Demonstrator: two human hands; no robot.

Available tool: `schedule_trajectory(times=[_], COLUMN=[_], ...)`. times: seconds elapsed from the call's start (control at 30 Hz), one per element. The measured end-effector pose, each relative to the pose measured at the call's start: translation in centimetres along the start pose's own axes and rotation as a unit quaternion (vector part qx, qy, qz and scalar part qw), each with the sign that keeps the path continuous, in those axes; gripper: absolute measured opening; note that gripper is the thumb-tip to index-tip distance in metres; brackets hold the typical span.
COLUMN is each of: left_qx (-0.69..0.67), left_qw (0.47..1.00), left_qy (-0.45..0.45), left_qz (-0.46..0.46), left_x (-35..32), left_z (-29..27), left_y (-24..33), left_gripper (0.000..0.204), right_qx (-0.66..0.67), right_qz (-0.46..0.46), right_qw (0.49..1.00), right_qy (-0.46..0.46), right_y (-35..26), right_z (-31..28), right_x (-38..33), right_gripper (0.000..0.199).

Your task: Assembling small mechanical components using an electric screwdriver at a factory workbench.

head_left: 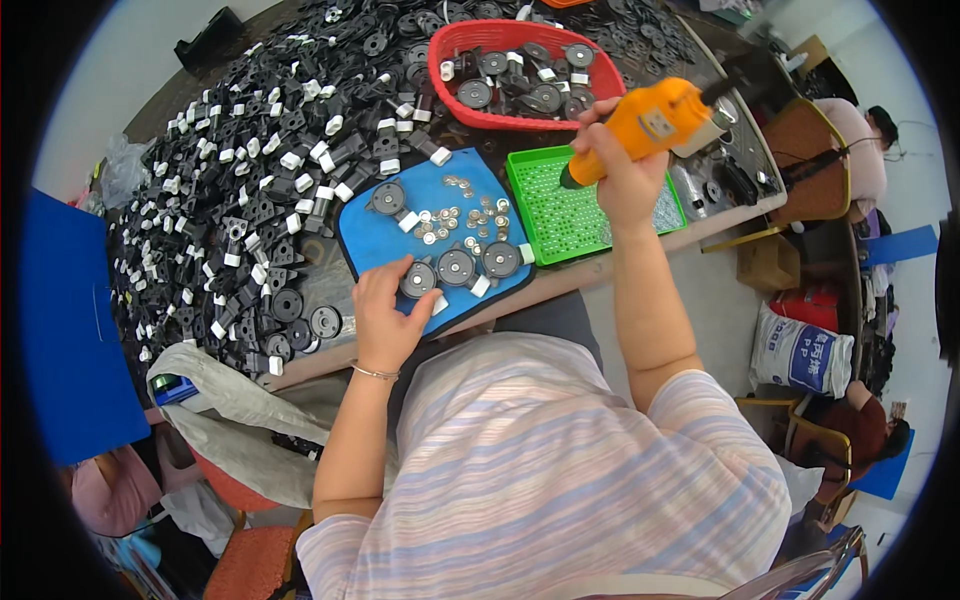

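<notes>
Heaped black parts [230,190] cover the tabletop [560,285], few finished. On the blue mat [370,245], the left hand [385,310] pins a round part [418,279], fingers curled. The right hand [625,165] grips an orange screwdriver [650,125] over the green tray [545,225].

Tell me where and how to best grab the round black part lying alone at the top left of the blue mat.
Probably pinch the round black part across its disc rim, coming straight down from above. It lies flat on the blue mat, its white tab sticks out to the lower right, and the space around its rim looks open for fingertips.
</notes>
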State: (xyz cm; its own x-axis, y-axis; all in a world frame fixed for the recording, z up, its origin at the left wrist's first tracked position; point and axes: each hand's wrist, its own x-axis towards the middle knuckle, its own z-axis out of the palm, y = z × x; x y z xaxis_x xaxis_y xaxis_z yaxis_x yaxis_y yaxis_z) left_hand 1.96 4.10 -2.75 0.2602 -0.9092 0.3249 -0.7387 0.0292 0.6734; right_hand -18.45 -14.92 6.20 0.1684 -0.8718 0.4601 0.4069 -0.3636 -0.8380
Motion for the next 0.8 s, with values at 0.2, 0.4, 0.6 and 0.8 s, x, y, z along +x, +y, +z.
schedule_trajectory(times=[0.2,0.4,0.6,0.8], left_qx=[0.008,0.019,0.025,0.025], left_qw=[1.000,1.000,1.000,1.000], left_qy=[0.001,0.002,0.002,0.002], left_qz=[0.004,0.001,0.006,0.007], left_x=[-0.1,0.0,0.0,0.0], left_z=[0.0,0.0,0.0,0.0], left_y=[-0.1,0.0,0.2,0.2], left_gripper=[0.048,0.048,0.047,0.047], right_qx=[-0.030,0.012,0.009,0.008], right_qz=[-0.025,-0.052,-0.056,-0.055], right_qw=[0.999,0.998,0.998,0.998], right_qy=[0.019,0.036,0.025,0.023], right_y=[1.3,1.9,2.1,2.2], right_z=[-1.3,-1.0,-0.6,-0.5], right_x=[-0.8,-0.9,-0.6,-0.5], right_gripper=[0.024,0.023,0.022,0.023])
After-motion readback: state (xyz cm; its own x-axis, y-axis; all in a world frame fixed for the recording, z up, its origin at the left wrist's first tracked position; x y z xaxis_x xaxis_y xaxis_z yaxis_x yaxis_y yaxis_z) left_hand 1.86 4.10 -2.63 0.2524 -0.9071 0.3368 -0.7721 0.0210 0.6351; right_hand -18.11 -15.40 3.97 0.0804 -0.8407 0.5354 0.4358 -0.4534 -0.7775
